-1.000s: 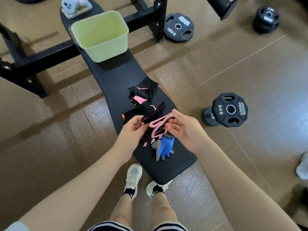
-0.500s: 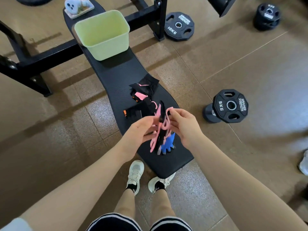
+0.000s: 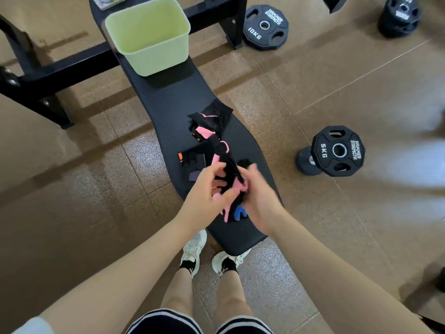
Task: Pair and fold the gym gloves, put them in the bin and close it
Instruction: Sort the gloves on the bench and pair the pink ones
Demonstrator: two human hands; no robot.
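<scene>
Fingers of the left hand (image 3: 207,189) and right hand (image 3: 258,197) clench one pink-and-black glove (image 3: 230,175) above the bench's (image 3: 168,100) near end; other gloves (image 3: 209,126) lie loose mid-bench — green bin (image 3: 154,61) at the far end empty, unclosed.

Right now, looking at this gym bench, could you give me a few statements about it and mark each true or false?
1. Both hands, left hand and right hand, hold a pink-and-black glove. True.
2. The green bin already holds gloves. False: nothing shows inside it.
3. A blue glove lies under the hands. True.
4. The 5 kg dumbbell rests on the bench. False: it is on the floor.
</scene>
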